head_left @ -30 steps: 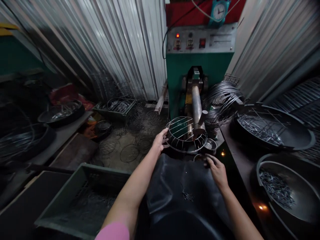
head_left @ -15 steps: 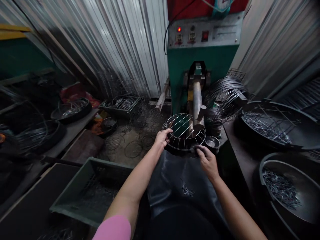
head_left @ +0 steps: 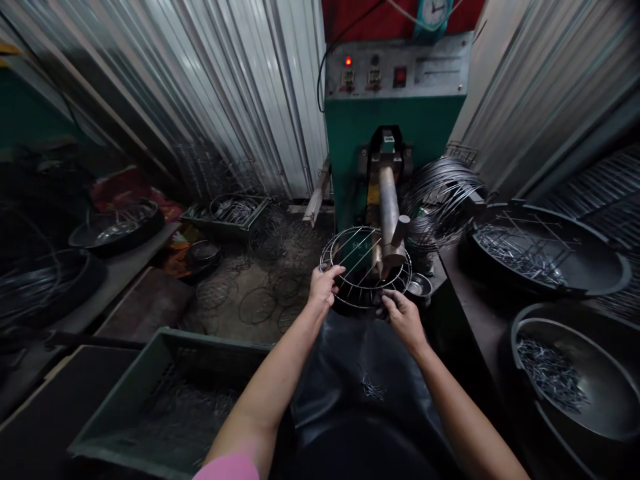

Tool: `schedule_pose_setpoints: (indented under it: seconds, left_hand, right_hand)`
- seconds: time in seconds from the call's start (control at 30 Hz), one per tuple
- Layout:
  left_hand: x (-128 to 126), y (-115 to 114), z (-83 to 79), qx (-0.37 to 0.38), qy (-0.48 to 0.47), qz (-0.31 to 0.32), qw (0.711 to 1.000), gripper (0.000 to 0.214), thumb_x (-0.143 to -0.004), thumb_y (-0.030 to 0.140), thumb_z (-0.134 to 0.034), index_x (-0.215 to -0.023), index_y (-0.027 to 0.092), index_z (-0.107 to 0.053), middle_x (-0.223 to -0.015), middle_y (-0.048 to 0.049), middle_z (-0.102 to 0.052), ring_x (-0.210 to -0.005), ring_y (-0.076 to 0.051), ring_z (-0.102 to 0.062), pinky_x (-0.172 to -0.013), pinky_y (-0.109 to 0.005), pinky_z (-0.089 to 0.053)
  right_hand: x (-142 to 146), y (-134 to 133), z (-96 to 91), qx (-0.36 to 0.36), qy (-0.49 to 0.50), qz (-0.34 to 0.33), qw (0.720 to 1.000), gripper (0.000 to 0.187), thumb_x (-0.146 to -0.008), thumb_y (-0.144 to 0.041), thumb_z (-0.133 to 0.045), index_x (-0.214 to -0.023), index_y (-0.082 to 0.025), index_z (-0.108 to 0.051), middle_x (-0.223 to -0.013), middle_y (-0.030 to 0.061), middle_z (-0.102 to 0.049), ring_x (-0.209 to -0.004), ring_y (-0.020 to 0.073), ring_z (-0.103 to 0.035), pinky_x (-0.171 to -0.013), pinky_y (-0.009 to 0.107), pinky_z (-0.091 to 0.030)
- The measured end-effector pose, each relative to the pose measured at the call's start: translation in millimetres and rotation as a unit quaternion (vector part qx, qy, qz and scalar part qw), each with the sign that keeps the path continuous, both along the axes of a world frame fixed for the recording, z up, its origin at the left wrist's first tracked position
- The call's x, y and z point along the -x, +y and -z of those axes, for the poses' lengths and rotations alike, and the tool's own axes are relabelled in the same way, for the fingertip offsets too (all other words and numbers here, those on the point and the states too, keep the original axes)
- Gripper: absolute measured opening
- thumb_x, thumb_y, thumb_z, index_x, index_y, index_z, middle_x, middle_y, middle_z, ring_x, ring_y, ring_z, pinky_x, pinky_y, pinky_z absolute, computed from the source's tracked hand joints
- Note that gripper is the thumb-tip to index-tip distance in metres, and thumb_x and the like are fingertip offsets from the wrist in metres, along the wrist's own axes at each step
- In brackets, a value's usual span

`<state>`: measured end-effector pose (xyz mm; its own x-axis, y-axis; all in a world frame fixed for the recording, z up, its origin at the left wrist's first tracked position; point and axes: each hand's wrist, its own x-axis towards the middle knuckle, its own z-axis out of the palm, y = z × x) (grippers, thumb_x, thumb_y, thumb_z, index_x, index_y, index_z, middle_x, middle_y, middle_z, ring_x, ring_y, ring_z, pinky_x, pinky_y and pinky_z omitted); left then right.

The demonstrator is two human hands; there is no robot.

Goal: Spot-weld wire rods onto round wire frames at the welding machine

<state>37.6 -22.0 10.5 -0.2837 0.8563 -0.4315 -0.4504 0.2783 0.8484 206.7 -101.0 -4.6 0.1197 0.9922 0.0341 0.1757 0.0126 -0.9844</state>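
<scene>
A round wire rack (head_left: 363, 261) with parallel cross wires and short wires around its rim sits under the metal cylinder arm (head_left: 389, 200) of a green machine. My left hand (head_left: 324, 283) is closed on the rack's left edge, thumb along the rim. At the rack's near right edge, my right hand (head_left: 404, 317) is pinched, its fingertips dark. Whatever lies between those fingertips is too small to make out. Several short bent wires (head_left: 371, 385) rest on the black apron (head_left: 330, 373) over my lap.
The green machine (head_left: 395, 113) stands ahead, with a wire coil (head_left: 443, 193) to its right. Two black pans, a far pan (head_left: 595, 257) and a near pan (head_left: 607, 387), hold wire pieces. A green crate (head_left: 120, 393) is at left. Wire rings (head_left: 257, 303) lie on the floor.
My right hand has moved left and in to the rack's near edge. The left hand keeps its hold on the rack. The whole view has shifted slightly.
</scene>
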Motion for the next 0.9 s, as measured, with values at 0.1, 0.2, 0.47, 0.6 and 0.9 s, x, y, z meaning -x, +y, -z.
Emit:
schedule_pose_setpoints:
  seconds: [0.1,0.2,0.47,0.6,0.9]
  left_hand:
    - [-0.1,-0.1,0.8,0.004,-0.001,-0.005,1.0,0.049,-0.042,0.018,-0.078,-0.08,0.018,-0.048,-0.057,0.008,-0.044,-0.04,-0.001,-0.032,-0.036,-0.015,-0.017]
    - [0.8,0.0,1.8,0.005,0.002,-0.006,1.0,0.048,-0.043,0.019,-0.078,-0.08,0.018,-0.048,-0.057,0.0074,-0.045,-0.04,-0.002,-0.033,-0.036,-0.015,-0.017]
    - [-0.3,6.2,2.7,0.011,0.023,-0.007,1.0,0.046,-0.042,0.022,-0.077,-0.077,0.017,-0.049,-0.057,0.0068,-0.045,-0.043,-0.003,-0.035,-0.038,-0.015,-0.021]
    - [-2.1,10.9,1.0,0.013,0.048,0.013,0.999,0.038,-0.044,0.024,-0.075,-0.068,0.018,-0.046,-0.053,0.0069,-0.042,-0.042,-0.004,-0.034,-0.038,-0.016,-0.022]
    - [7.0,6.4,-4.3,0.019,0.1,0.046,0.994,0.037,-0.047,0.03,-0.078,-0.069,0.017,-0.052,-0.059,0.0004,-0.048,-0.051,-0.011,-0.045,-0.045,-0.022,-0.033]
  right_hand:
    - [0.6,1.0,1.1,-0.003,0.009,-0.002,1.0,0.037,-0.076,-0.05,-0.055,-0.089,-0.017,-0.062,-0.069,0.0034,-0.065,-0.053,0.0147,-0.06,-0.047,0.024,-0.044]
    - [1.1,2.3,-2.1,0.001,0.017,-0.006,1.0,0.039,-0.074,-0.053,-0.055,-0.087,-0.017,-0.062,-0.07,0.0033,-0.064,-0.053,0.0143,-0.06,-0.049,0.025,-0.044]
    - [-1.9,9.9,-7.4,-0.002,0.017,-0.002,1.0,0.042,-0.071,-0.056,-0.056,-0.086,-0.017,-0.061,-0.07,0.0029,-0.063,-0.052,0.0134,-0.058,-0.048,0.024,-0.043]
    - [-4.2,14.2,-5.2,-0.005,0.02,0.001,1.0,0.037,-0.072,-0.052,-0.056,-0.083,-0.017,-0.061,-0.068,0.0018,-0.063,-0.05,0.0125,-0.057,-0.048,0.024,-0.044]
    - [-6.4,3.8,-5.8,-0.005,0.023,0.021,1.0,0.032,-0.076,-0.042,-0.055,-0.095,-0.017,-0.063,-0.078,0.005,-0.068,-0.06,0.0167,-0.063,-0.06,0.029,-0.05]
